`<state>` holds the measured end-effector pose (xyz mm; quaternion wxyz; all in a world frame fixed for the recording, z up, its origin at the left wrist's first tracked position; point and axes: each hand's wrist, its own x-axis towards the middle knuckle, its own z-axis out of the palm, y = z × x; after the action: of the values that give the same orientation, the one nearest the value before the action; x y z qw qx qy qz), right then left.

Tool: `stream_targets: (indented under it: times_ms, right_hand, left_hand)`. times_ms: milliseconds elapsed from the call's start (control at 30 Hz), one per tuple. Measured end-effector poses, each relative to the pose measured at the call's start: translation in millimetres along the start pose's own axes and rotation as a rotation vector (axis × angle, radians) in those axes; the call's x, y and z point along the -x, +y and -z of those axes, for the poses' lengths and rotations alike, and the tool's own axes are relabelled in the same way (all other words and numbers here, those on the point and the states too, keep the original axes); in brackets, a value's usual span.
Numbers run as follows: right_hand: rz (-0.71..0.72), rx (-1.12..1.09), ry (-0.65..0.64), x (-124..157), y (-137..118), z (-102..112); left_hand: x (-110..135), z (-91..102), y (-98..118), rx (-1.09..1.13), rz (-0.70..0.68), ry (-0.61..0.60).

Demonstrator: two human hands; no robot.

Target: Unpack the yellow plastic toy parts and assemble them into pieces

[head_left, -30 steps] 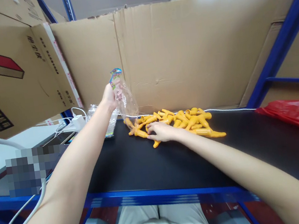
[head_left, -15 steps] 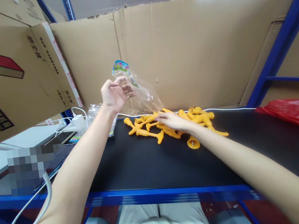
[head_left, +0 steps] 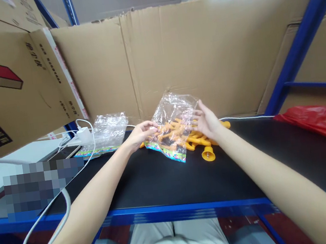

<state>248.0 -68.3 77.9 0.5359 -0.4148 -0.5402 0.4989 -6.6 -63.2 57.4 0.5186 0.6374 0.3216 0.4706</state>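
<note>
A clear plastic bag (head_left: 171, 117) with a colourful printed strip along one edge is held up between both my hands over a pile of yellow plastic toys (head_left: 197, 140) on the black shelf surface (head_left: 170, 181). My left hand (head_left: 140, 134) pinches the bag's left edge. On the bag's right edge, my right hand (head_left: 206, 121) grips with fingers closed. The toys show through the bag. One yellow bell-shaped piece (head_left: 208, 154) lies apart at the front of the pile.
A stack of more clear bags (head_left: 106, 131) lies at the back left beside a white charger (head_left: 84, 134) and cable (head_left: 42, 230). A red plastic bag (head_left: 322, 123) sits at the right. Cardboard sheets (head_left: 202, 53) wall the back, blue rack posts (head_left: 299, 44) stand right.
My left hand brought the bag down from head height to just over the toys. My right hand left the pile and took hold of the bag's right edge.
</note>
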Motion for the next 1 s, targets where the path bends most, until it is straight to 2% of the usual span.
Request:
stream_targets:
  times_ms: [233,333,433,533,600,667,733,867,1000]
  right_hand:
    - [-0.014,-0.107,0.170,-4.7,11.0,-3.4]
    - [-0.003,-0.123,0.235,-4.9,11.6,-3.3]
    - [0.021,-0.111,0.243,-5.5,13.3,-3.1]
    - [0.053,-0.124,0.235,-8.5,17.3,-0.9]
    - [0.067,-0.164,0.273,-11.0,20.1,1.3]
    - [0.066,-0.219,0.325,-12.8,22.0,2.5]
    - [0.035,-0.281,0.327,-13.0,22.9,1.5]
    - [-0.121,-0.345,0.203,-9.6,23.0,-6.4]
    - [-0.208,-0.273,0.117,-6.5,23.1,-11.5]
  left_hand:
    - [-0.4,-5.8,-2.5,0.017,-0.033,0.158]
    - [-4.2,-1.5,-5.3,-0.078,-0.079,0.251]
    - [-7.8,4.7,-7.6,-0.113,-0.114,0.303]
    - [-9.9,7.4,-5.9,-0.026,-0.107,0.394]
    - [-10.1,6.8,-2.8,0.096,-0.036,0.429]
    - [-9.3,4.9,0.0,0.240,0.068,0.392]
    - [-7.8,1.9,0.9,0.326,0.161,0.289]
    - [-4.9,-3.9,-5.7,0.194,0.262,0.103]
    - [-4.3,-3.6,-14.3,0.048,0.279,0.148]
